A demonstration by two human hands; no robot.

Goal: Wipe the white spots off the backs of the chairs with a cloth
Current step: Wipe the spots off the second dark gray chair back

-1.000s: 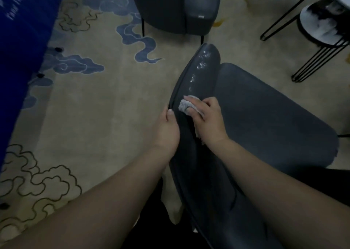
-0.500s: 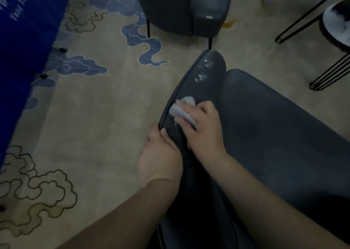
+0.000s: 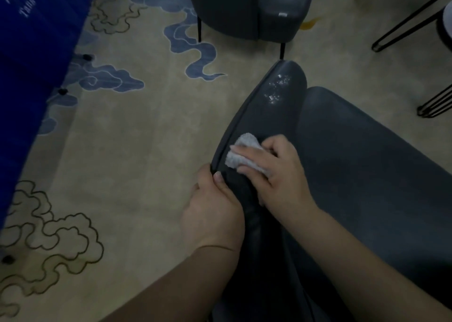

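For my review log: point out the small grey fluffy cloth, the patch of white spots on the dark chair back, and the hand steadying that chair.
small grey fluffy cloth (image 3: pixel 241 151): head view, exposed left part.
patch of white spots (image 3: pixel 277 88): head view, middle of the specks.
left hand (image 3: pixel 212 211): head view, back of hand.

right hand (image 3: pixel 278 172) presses cloth (image 3: pixel 241 154) on chair back (image 3: pixel 266 116) | left hand (image 3: pixel 212 211) grips edge

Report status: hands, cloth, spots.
Right hand pressing cloth on chair back. Left hand gripping the back's edge. White spots remain ahead of cloth, unwiped. Nothing in the way.
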